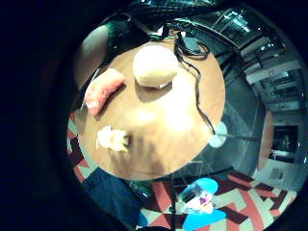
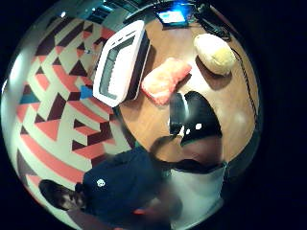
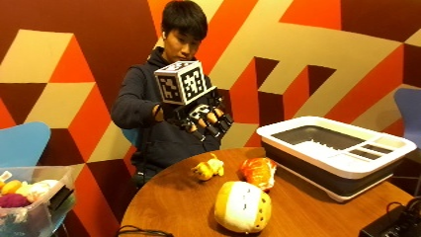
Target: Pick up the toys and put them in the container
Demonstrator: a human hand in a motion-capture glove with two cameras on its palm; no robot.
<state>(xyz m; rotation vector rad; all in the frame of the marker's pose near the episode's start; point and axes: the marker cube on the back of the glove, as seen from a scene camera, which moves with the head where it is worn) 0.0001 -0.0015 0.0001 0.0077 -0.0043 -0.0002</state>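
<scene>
**Hand raised above the table, no toy taken yet**

Your gloved right hand point(image 3: 200, 117) hangs well above the round wooden table point(image 3: 303, 217), its fingers point(image 3: 212, 123) relaxed and pointing down, holding nothing. All three toys lie on the table, none in the container, so by my reading the first pick is not yet made.

The small yellow plush point(image 3: 208, 168) lies nearest you and nearly under the hand; it is the natural first target. Come straight down on it, close your fingers round its body rather than a limb, and lift clear before you swing across.

The orange plush point(image 3: 258, 173) lies just beside the yellow one, towards the container. In the palm views it is an elongated shape whose long axis runs slantwise, one end towards the container and the other towards the table's middle point(image 2: 165, 80). Grip it across that axis, at mid-length, so it does not droop.

The large pale yellow plush point(image 3: 242, 205) lies farthest from you, well apart from the hand, a rounded loaf whose long axis runs roughly away from you. Which way any toy faces I cannot tell.

The white-rimmed container point(image 3: 342, 157) stands at the table's edge, beside the orange plush, open side up; drop each toy over its large compartment
</scene>
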